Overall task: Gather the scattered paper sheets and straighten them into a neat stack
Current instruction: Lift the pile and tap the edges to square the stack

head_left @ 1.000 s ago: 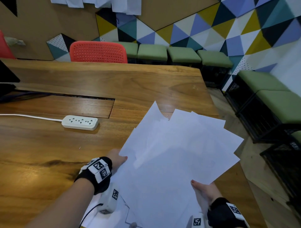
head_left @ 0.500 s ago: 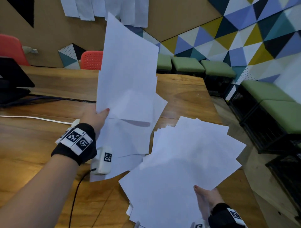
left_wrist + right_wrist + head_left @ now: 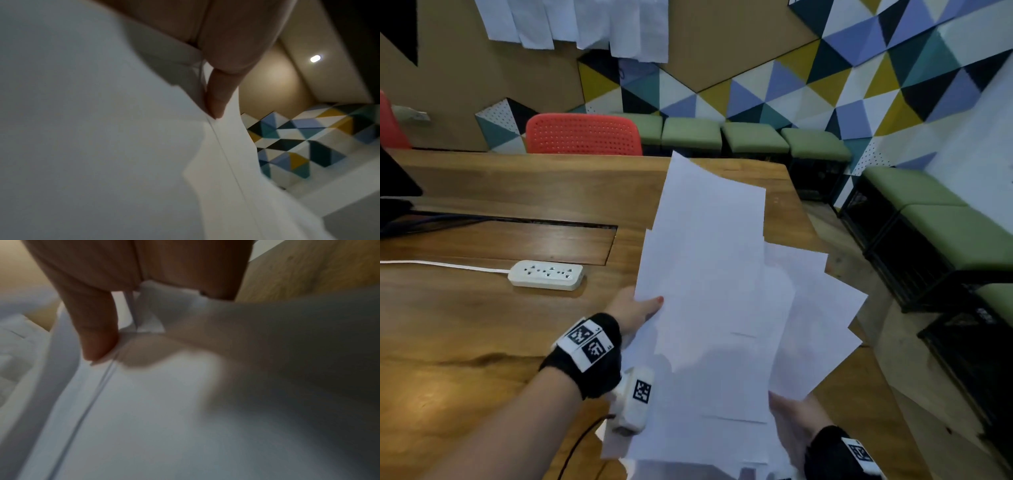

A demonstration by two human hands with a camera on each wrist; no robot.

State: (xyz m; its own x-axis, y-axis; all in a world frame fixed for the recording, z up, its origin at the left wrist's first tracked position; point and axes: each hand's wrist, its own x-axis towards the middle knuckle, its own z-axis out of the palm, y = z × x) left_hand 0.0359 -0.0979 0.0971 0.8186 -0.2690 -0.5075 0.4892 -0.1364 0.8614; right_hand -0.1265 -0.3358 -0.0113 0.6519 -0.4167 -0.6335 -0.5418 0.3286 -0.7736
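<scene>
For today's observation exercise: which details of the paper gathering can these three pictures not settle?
- Sheet count: head view, the white paper sheets overlap.
- Left hand fingers: head view, hidden behind the sheets.
- Right hand grip: head view, mostly covered by paper; right wrist view blurred.
- Stack's near edge: cut off by the bottom of the head view.

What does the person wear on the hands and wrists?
Each wrist has a black band bearing white tags with black square codes. Under the left wrist hangs a white camera box with another code and a black cable. One left nail is painted red.
</scene>
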